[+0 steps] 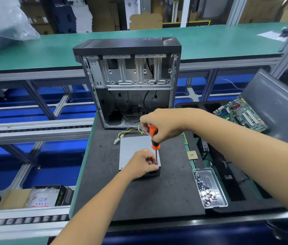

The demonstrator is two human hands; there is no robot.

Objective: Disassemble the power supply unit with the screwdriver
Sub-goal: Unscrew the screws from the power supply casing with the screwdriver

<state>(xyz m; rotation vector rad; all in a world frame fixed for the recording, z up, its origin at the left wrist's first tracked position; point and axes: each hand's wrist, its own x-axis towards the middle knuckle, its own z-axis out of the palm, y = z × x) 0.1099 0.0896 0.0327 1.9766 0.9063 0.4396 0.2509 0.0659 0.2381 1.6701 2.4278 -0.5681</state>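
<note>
Head view: power supply unit sat flat on the dark table just in front of the open computer case, long axis running toward the case; screwdriver stood near upright, tip down at the unit's near right corner. Right hand gripped the orange handle from above, left hand curled and pinching at the tip on that corner, so the left was nearer the screw, itself hidden. Screw tray and motherboard lay right of the unit, conveyor rails left, cardboard boxes behind.
</note>
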